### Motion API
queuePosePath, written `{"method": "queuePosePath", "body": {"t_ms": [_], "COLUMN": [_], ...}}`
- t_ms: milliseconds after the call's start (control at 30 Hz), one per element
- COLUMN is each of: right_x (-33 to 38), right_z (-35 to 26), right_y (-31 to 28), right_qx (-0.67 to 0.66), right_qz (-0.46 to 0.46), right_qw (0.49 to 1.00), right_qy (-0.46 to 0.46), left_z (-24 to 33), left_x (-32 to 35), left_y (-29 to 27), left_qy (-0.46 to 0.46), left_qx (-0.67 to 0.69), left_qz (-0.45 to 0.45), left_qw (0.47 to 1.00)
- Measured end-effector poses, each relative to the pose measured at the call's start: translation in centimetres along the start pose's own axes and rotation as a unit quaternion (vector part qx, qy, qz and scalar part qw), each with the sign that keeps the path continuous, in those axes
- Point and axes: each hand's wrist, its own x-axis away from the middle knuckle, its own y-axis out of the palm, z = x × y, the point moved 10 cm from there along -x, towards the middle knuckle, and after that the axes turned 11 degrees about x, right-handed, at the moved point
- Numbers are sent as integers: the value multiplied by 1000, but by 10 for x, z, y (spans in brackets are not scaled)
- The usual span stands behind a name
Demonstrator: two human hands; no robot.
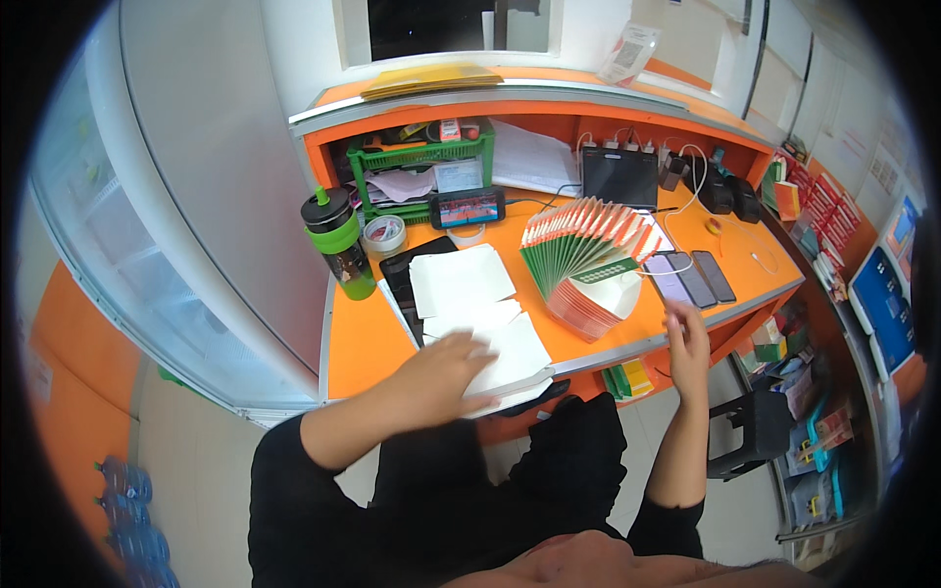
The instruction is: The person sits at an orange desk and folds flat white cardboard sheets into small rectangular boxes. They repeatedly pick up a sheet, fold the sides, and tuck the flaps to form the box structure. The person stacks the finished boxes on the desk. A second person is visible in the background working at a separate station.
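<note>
My left hand (446, 380) rests at the near end of white card blanks (502, 343) that lie in a pile by the counter's front edge. Its fingers are spread a little and slightly blurred. Further back lies another white card blank (456, 279) with notched flaps. Right of the pile, a stack of nested card pieces (588, 255), printed red, white and green, fans out in a curve. My right hand (689, 343) is raised beside that stack, just off the front edge, fingers loosely bent and apart with nothing seen in them.
The orange counter (368, 343) holds a green-and-black bottle (338, 245), tape rolls (384, 235), a propped phone (468, 208), a green basket (421, 167), two phones (698, 279) and a black box (619, 176) with cables. A black stool (755, 431) stands at right, a glass-doored fridge (147, 216) at left.
</note>
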Motion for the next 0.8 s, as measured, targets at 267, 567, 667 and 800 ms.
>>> {"method": "queuePosePath", "body": {"t_ms": [267, 567, 667, 800], "right_x": [85, 131, 139, 143], "right_z": [18, 47, 51, 52], "right_y": [5, 22, 21, 19], "right_qx": [-97, -111, -109, -110], "right_qz": [-37, -106, -112, -111], "right_qw": [993, 981, 980, 978], "right_qy": [52, 118, 127, 136], "left_z": [-27, -28, -30, -35], "left_x": [52, 63, 64, 64], "left_y": [-9, -15, -11, -9], "left_qy": [-96, -132, -151, -163], "left_qx": [103, 75, 87, 91], "left_qz": [110, 125, 108, 88], "left_qw": [984, 981, 979, 978]}}
